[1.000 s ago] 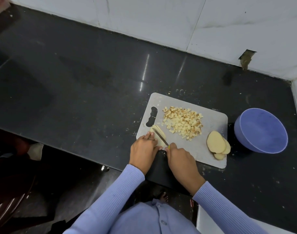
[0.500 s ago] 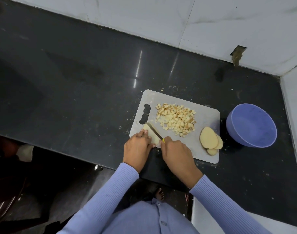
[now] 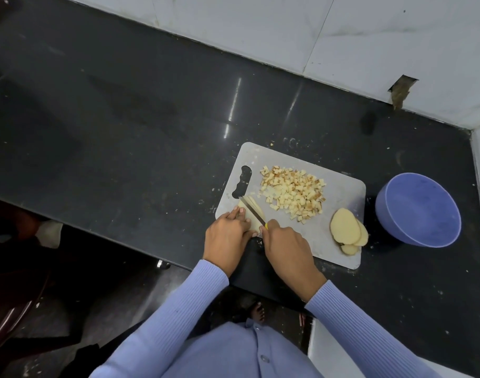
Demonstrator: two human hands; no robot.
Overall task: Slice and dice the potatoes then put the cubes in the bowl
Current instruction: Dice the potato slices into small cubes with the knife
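A grey cutting board [image 3: 339,197] lies on the black counter. A pile of potato cubes [image 3: 293,193] covers its middle. Stacked round potato slices [image 3: 345,227] lie at its right edge. My left hand [image 3: 228,236] presses a potato slice [image 3: 251,211] cut into strips flat at the board's near left corner. My right hand [image 3: 285,246] grips a knife [image 3: 251,210] with a yellow handle, its blade lying across that slice. An empty blue bowl [image 3: 418,208] stands right of the board.
The black counter [image 3: 124,118] stretches left and back to a white tiled wall [image 3: 342,36]. Small potato crumbs lie around the board. The counter's front edge runs just under my hands.
The knife blade has moved left across the slice, from its right side to nearer my left fingertips. The camera view shifted slightly.
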